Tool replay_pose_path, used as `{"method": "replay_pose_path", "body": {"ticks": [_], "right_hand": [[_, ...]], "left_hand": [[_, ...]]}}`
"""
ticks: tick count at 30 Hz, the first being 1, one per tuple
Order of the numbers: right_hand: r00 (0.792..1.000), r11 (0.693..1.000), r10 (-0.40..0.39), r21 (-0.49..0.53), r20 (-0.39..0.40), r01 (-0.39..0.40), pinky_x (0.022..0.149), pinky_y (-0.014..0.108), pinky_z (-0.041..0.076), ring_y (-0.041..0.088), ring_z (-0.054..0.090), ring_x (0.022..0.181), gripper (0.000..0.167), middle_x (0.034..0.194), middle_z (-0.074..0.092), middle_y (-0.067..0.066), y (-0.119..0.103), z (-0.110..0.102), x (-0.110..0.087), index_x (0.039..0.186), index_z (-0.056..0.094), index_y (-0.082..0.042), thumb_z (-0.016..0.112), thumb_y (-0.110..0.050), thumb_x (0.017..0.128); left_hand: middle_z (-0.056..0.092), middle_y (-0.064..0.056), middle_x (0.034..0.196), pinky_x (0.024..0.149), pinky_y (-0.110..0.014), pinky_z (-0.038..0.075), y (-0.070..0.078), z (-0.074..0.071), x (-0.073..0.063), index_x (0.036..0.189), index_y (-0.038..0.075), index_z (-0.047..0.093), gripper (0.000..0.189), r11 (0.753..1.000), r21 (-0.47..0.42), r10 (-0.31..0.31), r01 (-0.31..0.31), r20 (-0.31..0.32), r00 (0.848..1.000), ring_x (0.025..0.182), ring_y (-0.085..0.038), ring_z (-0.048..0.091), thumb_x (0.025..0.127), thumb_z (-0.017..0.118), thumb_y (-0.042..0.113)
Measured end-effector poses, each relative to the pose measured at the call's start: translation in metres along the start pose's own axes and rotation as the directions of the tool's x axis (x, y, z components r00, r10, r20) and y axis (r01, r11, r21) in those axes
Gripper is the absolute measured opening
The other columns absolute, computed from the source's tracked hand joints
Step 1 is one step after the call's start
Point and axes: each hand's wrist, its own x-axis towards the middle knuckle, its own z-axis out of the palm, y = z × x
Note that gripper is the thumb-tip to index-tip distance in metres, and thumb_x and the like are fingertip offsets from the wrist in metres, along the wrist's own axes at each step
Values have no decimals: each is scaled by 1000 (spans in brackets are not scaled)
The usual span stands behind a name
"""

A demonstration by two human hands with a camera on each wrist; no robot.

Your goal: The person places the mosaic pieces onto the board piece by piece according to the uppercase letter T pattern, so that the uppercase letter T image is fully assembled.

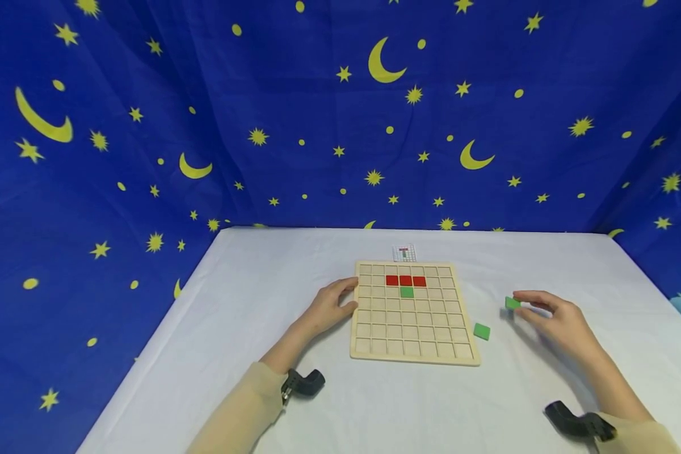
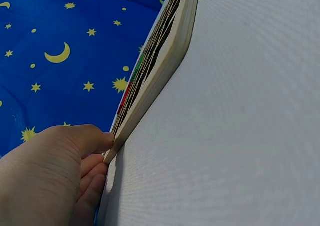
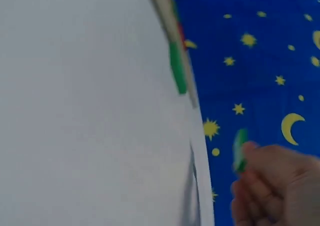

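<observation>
A square wooden grid board (image 1: 414,360) lies on the white table. Three red tiles (image 1: 405,280) form a row in its upper part, with one green tile (image 1: 407,292) directly below the middle one. At the board's left edge, the thumb and fingertips of my left hand (image 1: 325,309) touch its side; the left wrist view shows this contact close up. To the right, away from the board, my right hand (image 1: 562,325) pinches another green tile (image 1: 512,303) between thumb and fingers, slightly above the table. A loose green tile (image 1: 482,331) lies beside the board's right edge.
A small card (image 1: 404,253) with a red and green T-shaped pattern lies behind the board's far edge. Blue cloth (image 1: 318,113) with yellow moons and stars hangs behind the table and at both sides. Each wrist carries a black device (image 1: 305,383).
</observation>
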Motion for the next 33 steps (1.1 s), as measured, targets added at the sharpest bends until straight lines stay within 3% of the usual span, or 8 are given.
{"method": "replay_pose_path", "body": {"ticks": [2, 5, 7, 9, 12, 19, 33], "right_hand": [[1000, 1000, -19, 15, -9, 19, 89, 28, 47, 10, 54, 109, 37, 114, 64, 14, -7, -5, 6, 118, 64, -4, 68, -25, 88], [999, 1000, -29, 2, -14, 29, 84, 17, 46, -8, 47, 101, 37, 113, 64, 12, -17, -13, 18, 117, 64, -6, 69, -27, 87], [1000, 1000, -25, -5, -3, 25, 89, 29, 48, 0, 51, 106, 39, 115, 63, 14, -25, -17, 26, 119, 63, -5, 68, -28, 88], [1000, 1000, -14, -5, 5, 14, 91, 46, 47, 17, 53, 112, 41, 116, 62, 16, -33, -20, 33, 120, 62, -4, 67, -30, 89], [1000, 1000, -7, 26, 22, 6, 90, 60, 41, 39, 49, 115, 44, 118, 60, 19, -45, -21, 42, 122, 60, -2, 67, -30, 89], [999, 994, -36, 103, 40, 32, 95, 56, 40, 35, 49, 117, 47, 120, 61, 16, -68, -7, 57, 122, 60, -3, 69, -32, 87], [987, 964, -144, 236, 67, 125, 97, 54, 40, 32, 51, 116, 37, 120, 61, 14, -106, 28, 72, 120, 61, -4, 70, -20, 87]], "left_hand": [[53, -16, 130, 100, -31, 42, 0, 0, 0, 137, -3, 44, 54, 1000, -1, -1, 1, 1, 1000, 117, -26, 53, 88, 64, 9], [53, -16, 130, 101, -31, 42, 0, 0, -1, 137, -3, 44, 54, 1000, -2, -8, 8, 2, 1000, 117, -26, 52, 88, 64, 10], [53, -17, 130, 101, -32, 42, 1, 0, -1, 136, -4, 44, 54, 1000, -6, -3, 3, -1, 1000, 117, -27, 53, 88, 64, 9], [54, -16, 129, 101, -32, 42, 2, 0, -1, 136, -4, 44, 54, 1000, -6, -5, 5, -3, 1000, 117, -26, 53, 88, 64, 8], [54, -16, 129, 101, -32, 42, 4, 0, -1, 136, -5, 44, 54, 1000, -3, -9, 9, -6, 1000, 117, -26, 53, 88, 64, 7], [53, -15, 130, 101, -30, 41, 5, -1, 0, 137, -3, 44, 54, 1000, 7, -29, 29, 5, 1000, 118, -25, 52, 88, 64, 9], [54, -15, 130, 101, -31, 42, 3, 0, -1, 137, -2, 44, 54, 1000, 23, -13, 13, 1, 1000, 118, -24, 52, 88, 64, 10]]}}
